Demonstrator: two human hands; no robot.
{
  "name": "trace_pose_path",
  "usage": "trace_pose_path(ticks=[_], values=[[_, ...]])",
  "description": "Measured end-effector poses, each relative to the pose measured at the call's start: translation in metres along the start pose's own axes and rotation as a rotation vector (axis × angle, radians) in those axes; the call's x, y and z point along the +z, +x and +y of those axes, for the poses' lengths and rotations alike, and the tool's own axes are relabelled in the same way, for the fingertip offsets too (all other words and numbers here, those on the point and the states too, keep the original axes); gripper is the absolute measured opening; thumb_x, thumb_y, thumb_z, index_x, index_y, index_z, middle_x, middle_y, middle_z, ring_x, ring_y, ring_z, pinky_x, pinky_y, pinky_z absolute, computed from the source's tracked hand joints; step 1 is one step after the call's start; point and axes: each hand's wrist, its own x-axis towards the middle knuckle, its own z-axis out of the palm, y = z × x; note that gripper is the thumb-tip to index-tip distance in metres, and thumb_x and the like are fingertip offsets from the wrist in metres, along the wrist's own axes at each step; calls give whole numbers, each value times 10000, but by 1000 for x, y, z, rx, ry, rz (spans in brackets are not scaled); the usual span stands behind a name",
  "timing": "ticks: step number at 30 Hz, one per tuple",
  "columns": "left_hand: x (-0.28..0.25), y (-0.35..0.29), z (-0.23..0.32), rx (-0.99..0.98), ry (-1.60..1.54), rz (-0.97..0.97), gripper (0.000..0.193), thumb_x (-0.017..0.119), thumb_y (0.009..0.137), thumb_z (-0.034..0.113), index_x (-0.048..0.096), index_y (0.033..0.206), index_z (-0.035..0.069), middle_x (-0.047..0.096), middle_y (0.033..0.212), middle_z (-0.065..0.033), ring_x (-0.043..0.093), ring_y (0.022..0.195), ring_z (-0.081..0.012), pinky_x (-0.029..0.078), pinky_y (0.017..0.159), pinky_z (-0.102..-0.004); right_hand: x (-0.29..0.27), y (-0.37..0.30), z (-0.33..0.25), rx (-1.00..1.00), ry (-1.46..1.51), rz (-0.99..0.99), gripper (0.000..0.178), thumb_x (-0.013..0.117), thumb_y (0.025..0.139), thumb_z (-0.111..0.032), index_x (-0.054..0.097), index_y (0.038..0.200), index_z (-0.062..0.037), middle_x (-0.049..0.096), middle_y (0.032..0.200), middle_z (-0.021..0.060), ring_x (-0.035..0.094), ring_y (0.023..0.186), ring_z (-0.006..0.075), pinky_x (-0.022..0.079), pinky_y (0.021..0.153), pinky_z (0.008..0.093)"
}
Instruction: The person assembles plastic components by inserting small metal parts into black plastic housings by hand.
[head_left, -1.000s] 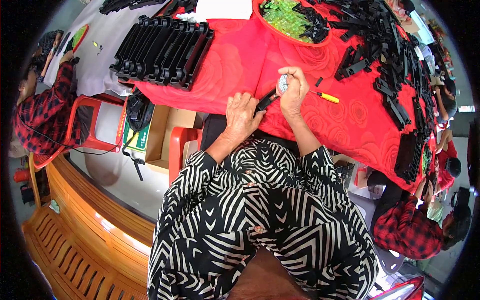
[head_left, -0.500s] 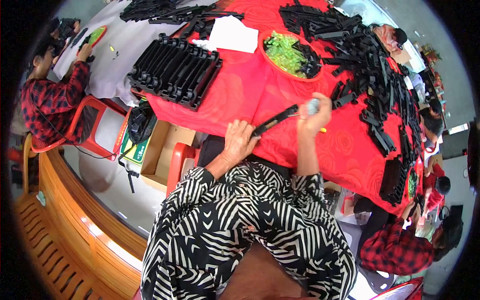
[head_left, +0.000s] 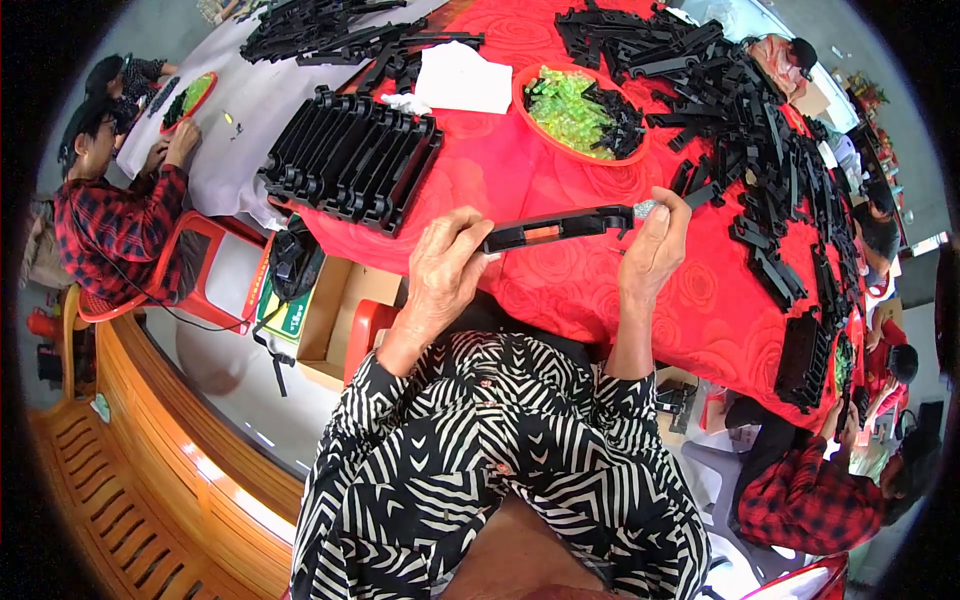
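Note:
My left hand [head_left: 443, 262] is closed on one end of a long, narrow black plastic part [head_left: 580, 222], held up above the red tablecloth, with an orange-red patch showing in its middle. In my right hand [head_left: 655, 250] is a small tool with a pale grey handle [head_left: 644, 208], gripped between thumb and fingers at the part's far right end. The tool's tip is hidden, and I cannot tell whether it touches the part. Just beyond my left hand lies a row of similar black plastic parts [head_left: 350, 160], set side by side.
An orange-red basin [head_left: 524, 112] holds green clear pieces and small black pieces. White paper [head_left: 465, 78] lies beside it. Loose black parts [head_left: 780, 200] are heaped along the table's right side. A red chair [head_left: 225, 270] and an open cardboard box [head_left: 345, 310] stand at left; co-workers sit on both sides.
Both hands have risen, lifting the black part from a slant near the table edge to nearly level. My right hand has come to the part's right end with the grey-handled tool.

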Motion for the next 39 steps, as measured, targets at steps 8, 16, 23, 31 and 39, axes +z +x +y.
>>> trace_pose_path(ticks=[8, 16, 23, 31, 39], values=[[-30, 12, 23, -24, -132, 29, 382, 664, 624, -53, 587, 994, 0, 508, 1014, -150, 554, 909, -271, 482, 743, -330, -16, -11, -25, -134, 53, -10, 376, 357, 912, -310, 552, 970, 6, 573, 826, 126, 545, 721, 208, 425, 655, 309], [-35, 14, 25, -17, -104, -17, 364, 681, 621, -24, 587, 971, 3, 514, 1016, -136, 539, 907, -274, 459, 753, -336, -14, -15, -20, -104, 93, -55, 416, 338, 926, -363, 581, 907, -26, 506, 702, 0, 404, 578, 57, 321, 487, 203], [-12, 1, -15, -75, 232, -181, 287, 692, 652, 82, 575, 904, 13, 543, 913, -123, 511, 859, -294, 421, 725, -378, 36, -12, 39, 3, -247, -369, 312, 405, 915, -277, 478, 780, -5, 523, 638, 226, 541, 619, 404, 395, 537, 453], [10, -23, -43, -254, 340, -241, 272, 688, 634, 184, 508, 767, 29, 530, 723, -124, 517, 710, -301, 407, 642, -406, 103, -16, 70, 181, -61, -409, 367, 473, 874, -327, 467, 932, 35, 575, 718, 249, 581, 700, 399, 445, 627, 451], [24, -40, -49, -385, 323, -210, 445, 724, 637, 299, 504, 884, 1, 532, 764, -134, 524, 757, -315, 407, 684, -413, 101, -6, 80, 98, 124, -321, 236, 535, 855, -213, 503, 955, -2, 581, 709, 121, 542, 568, 205, 438, 532, 328]])
